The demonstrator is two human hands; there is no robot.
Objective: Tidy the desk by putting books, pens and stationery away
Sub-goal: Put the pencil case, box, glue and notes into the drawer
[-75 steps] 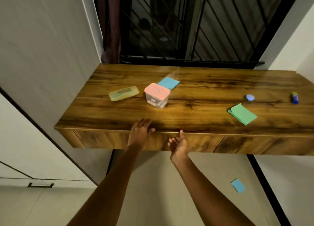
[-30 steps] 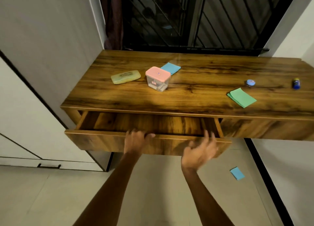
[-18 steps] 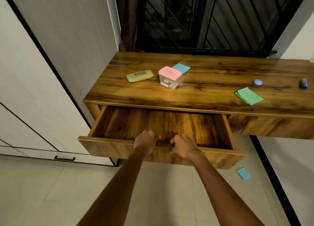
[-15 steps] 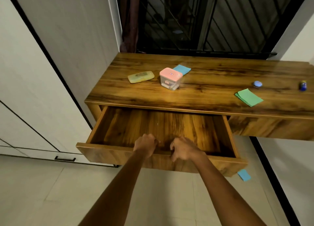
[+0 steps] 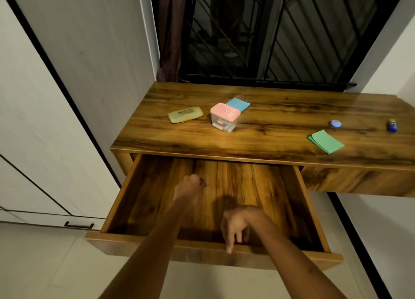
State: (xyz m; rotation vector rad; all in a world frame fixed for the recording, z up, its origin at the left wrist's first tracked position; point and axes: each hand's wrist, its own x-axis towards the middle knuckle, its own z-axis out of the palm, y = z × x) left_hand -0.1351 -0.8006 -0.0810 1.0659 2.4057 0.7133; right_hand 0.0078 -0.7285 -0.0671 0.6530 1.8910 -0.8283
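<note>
Stationery lies scattered on the wooden bench [image 5: 280, 128], while the drawer [image 5: 157, 209] under its left part stands pulled far out, its wooden floor bare. Toward the left of the top a yellow-green case [image 5: 185, 114] lies flat, and just to its right stands a clear box with a pink lid [image 5: 224, 117], small pale items showing through its wall. A blue note pad [image 5: 238, 103] lies right behind the box, partly hidden by it. Well apart on the right, a green note pad [image 5: 326, 141] lies near the front edge; behind it sits a small round blue item [image 5: 336, 123], and farther right a small dark-blue item [image 5: 392, 126], too small to tell what either is. The left hand [image 5: 190, 188] is over the middle of the open drawer, its grip curled into a loose fist that holds nothing visible. The right hand [image 5: 238, 224] hangs over the drawer's front edge, grip released, fingers [image 5: 229, 245] pointing down with one tip at the front panel's top rim; whether it touches cannot be told. White cabinet doors [image 5: 45, 119] stand to the left, and a dark barred window [image 5: 269, 33] behind the bench.
</note>
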